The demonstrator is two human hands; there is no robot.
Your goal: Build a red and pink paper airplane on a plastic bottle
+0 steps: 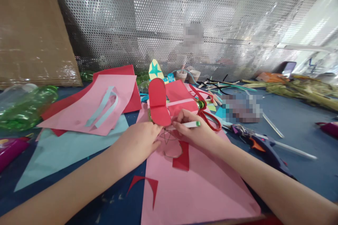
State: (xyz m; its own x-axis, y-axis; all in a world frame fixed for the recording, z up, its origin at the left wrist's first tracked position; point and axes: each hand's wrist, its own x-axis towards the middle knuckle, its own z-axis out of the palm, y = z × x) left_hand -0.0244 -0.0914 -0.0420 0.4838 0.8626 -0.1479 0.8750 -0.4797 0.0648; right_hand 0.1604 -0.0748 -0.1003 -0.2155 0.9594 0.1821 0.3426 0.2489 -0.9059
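Note:
My right hand [194, 128] closes around a white marker with a green end [192, 124], its tip at pencil lines on the pink sheet [206, 182]. A star outline [167, 136] and a curved outline are drawn there. My left hand [144, 139] rests on the same sheet, thumb apart, its fingertips partly hidden by a folded red paper piece with rounded ends [158, 103]. Just behind the hands lies a green bottle [201, 104] wrapped in red paper with a pink stripe. A red paper strip [182, 158] lies on the sheet below my right hand.
Pink, red and light-blue sheets [71, 161] lie left, near green plastic bottles [29, 109]. Red-handled scissors [212, 119] and a dark-blue glue gun [271, 151] lie right. A curved red scrap [148, 181] is in front. Cardboard [34, 31] and a perforated metal panel stand behind.

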